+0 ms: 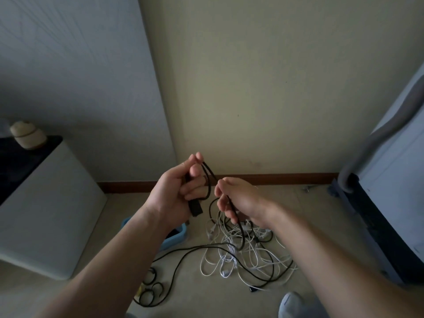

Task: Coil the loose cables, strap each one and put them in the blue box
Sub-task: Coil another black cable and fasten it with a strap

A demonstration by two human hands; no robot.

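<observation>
My left hand is raised above the floor and grips a black cable folded into a loop, with its black plug end hanging below the palm. My right hand pinches the same cable a little lower and to the right. From there the cable runs down into a tangled pile of white and black cables on the floor. The blue box sits on the floor under my left forearm, mostly hidden by it. Several small black straps lie looped on the floor at the lower left.
A white cabinet with a dark top and a cream jar stands at the left. A grey and dark appliance stands at the right. A wall with a brown skirting board is straight ahead. My knee shows at the bottom right.
</observation>
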